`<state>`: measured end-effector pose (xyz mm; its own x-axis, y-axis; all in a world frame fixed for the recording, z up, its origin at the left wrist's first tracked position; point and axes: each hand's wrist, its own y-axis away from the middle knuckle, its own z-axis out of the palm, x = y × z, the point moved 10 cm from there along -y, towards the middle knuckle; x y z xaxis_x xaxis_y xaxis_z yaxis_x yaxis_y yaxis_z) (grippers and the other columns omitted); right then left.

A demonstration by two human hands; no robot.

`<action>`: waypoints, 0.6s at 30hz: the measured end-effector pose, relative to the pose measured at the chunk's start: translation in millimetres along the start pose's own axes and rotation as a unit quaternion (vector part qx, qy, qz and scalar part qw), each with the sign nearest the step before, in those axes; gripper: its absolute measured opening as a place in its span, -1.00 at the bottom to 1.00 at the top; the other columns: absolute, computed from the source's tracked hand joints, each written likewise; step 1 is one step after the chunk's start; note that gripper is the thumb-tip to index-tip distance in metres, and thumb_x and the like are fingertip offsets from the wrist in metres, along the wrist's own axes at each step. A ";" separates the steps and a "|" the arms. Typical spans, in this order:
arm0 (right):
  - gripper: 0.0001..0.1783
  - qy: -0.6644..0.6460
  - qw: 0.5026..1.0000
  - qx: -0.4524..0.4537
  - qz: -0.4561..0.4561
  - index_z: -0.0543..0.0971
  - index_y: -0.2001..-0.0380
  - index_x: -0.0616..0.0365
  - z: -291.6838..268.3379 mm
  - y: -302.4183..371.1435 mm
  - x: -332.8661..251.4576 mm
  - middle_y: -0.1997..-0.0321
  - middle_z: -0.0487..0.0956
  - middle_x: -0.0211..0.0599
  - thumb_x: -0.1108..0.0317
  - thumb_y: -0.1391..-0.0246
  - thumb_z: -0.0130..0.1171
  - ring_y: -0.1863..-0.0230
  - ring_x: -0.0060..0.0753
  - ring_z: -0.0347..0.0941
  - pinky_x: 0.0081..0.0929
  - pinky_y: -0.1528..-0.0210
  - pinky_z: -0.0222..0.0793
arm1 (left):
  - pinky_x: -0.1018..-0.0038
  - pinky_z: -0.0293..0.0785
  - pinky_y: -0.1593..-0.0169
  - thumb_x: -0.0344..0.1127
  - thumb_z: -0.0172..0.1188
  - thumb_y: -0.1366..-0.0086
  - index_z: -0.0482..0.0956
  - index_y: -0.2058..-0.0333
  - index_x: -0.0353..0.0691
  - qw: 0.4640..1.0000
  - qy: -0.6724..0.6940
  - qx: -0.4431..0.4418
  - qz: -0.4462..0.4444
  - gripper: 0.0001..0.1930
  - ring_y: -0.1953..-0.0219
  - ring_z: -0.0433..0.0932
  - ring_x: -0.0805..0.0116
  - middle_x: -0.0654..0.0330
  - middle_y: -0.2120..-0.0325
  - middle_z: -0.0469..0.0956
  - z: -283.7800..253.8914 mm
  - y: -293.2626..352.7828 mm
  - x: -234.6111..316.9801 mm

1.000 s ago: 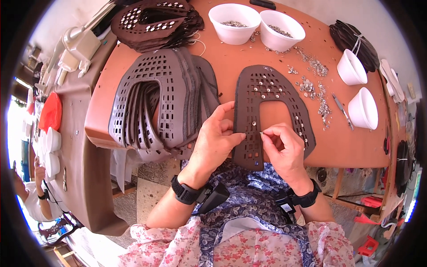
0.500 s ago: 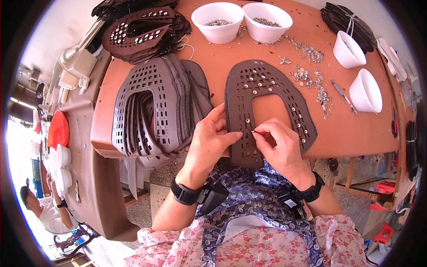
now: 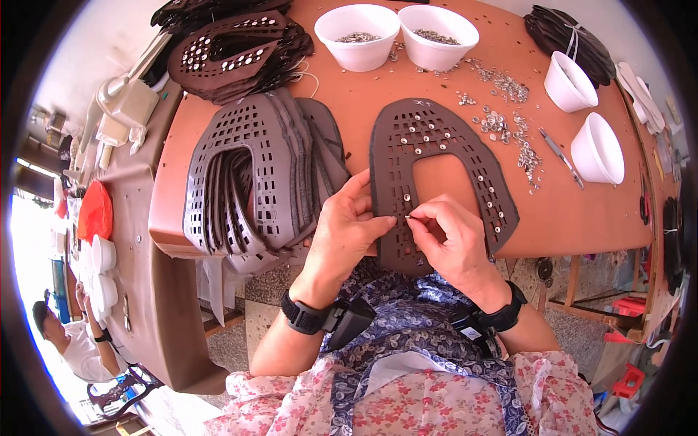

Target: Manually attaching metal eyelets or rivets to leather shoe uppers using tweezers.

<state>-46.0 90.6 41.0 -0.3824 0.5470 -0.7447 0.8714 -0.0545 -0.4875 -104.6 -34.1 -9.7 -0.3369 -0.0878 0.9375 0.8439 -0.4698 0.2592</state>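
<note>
A dark brown U-shaped panel [image 3: 392, 163], punched with rows of small slots, lies in front of me over the table's near edge. Several silvery studs are set in its curve and along both legs. My left hand [image 3: 345, 227] grips the panel's left leg, thumb on top and fingers along its outer edge. Between thumb and forefinger, my right hand [image 3: 456, 236] pinches a small metal stud [image 3: 408, 216] against the left leg, just below a stud that is in place. My right fingers partly hide that spot.
Left stands a stack of similar panels [image 3: 280, 152], with a studded bundle [image 3: 218, 54] behind it. White bowls [image 3: 356, 54] hold small metal pieces; loose studs [image 3: 512, 91] lie scattered. A slim metal tool [image 3: 561, 158] rests near a tilted white bowl [image 3: 598, 149]. A person [image 3: 80, 341] sits far left.
My right fingertips have moved slightly left with the stud and now meet the panel's left leg. The panel has shifted a touch right; my left hand keeps its grip.
</note>
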 end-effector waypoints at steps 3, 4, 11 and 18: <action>-0.77 0.010 1.000 0.007 -0.010 0.49 0.39 0.19 1.7 -0.5 -2.3 0.46 0.50 -0.28 0.63 0.14 0.29 0.53 -0.31 0.49 -0.45 0.52 0.40 | 0.55 0.62 0.24 -0.67 0.13 -0.11 0.22 -0.23 -0.32 1.000 -0.003 0.006 -0.016 -0.34 0.18 0.60 0.44 0.12 0.14 0.59 1.1 1.8 0.5; -0.77 0.014 1.000 0.006 -0.009 0.49 0.39 0.18 2.3 -0.6 -2.3 0.46 0.50 -0.28 0.63 0.15 0.30 0.53 -0.30 0.49 -0.44 0.51 0.40 | 0.56 0.62 0.26 -0.67 0.14 -0.11 0.22 -0.23 -0.31 1.000 -0.008 0.005 -0.014 -0.34 0.19 0.60 0.45 0.13 0.15 0.59 0.5 1.1 -0.5; -0.77 0.030 0.999 -0.010 -0.007 0.49 0.40 0.19 4.2 -3.6 -4.6 0.46 0.49 -0.28 0.62 0.15 0.30 0.51 -0.27 0.50 -0.42 0.49 0.41 | 0.68 0.46 0.34 -0.71 0.12 -0.07 0.19 -0.23 -0.42 1.000 -0.005 0.015 0.017 -0.31 0.28 0.56 0.54 0.10 0.29 0.60 0.9 1.4 4.1; -0.87 0.030 0.993 -0.099 0.063 0.49 0.46 0.27 6.8 -17.5 -1.4 0.49 0.51 -0.21 0.54 0.07 0.28 0.51 -0.20 0.50 -0.44 0.50 0.39 | 0.61 0.48 0.15 -0.71 0.11 -0.08 0.20 -0.21 -0.44 0.999 -0.039 0.016 0.021 -0.34 0.21 0.56 0.51 0.08 0.28 0.60 1.6 3.0 5.5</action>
<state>-62.8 85.1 47.4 -0.2528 0.5953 -0.7627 0.9566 0.0358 -0.2891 -103.3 -34.6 -3.3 -0.2678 -0.0384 0.9627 0.8700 -0.4390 0.2245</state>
